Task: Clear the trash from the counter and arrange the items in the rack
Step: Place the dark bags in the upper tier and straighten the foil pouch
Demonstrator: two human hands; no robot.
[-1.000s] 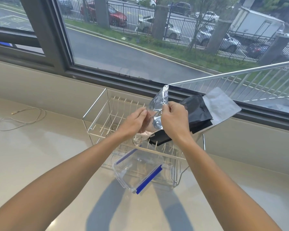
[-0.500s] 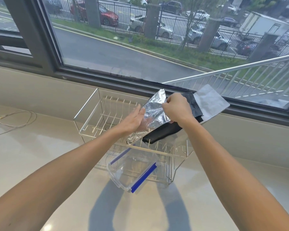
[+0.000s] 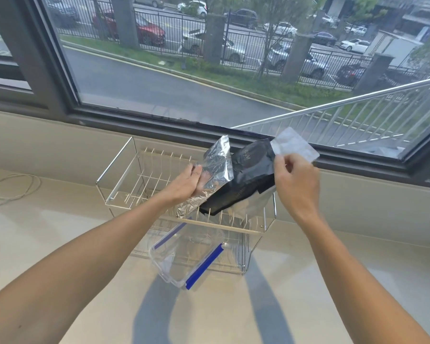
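Two grips clamped: left hand [image 3: 188,182] on foil pouch [image 3: 215,173], right hand [image 3: 294,181] on white pouch [image 3: 292,146]; both slant up-right, bases hidden behind black pouch [image 3: 246,181].

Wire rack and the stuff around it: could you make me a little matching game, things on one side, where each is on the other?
1. silver foil pouch
2. black packet
3. clear container
4. cord

A. on the counter, far left
B. lower tier of the wire rack
C. in the left hand
D. between the foil pouch and the right hand

Pairs: 1-C, 2-D, 3-B, 4-A
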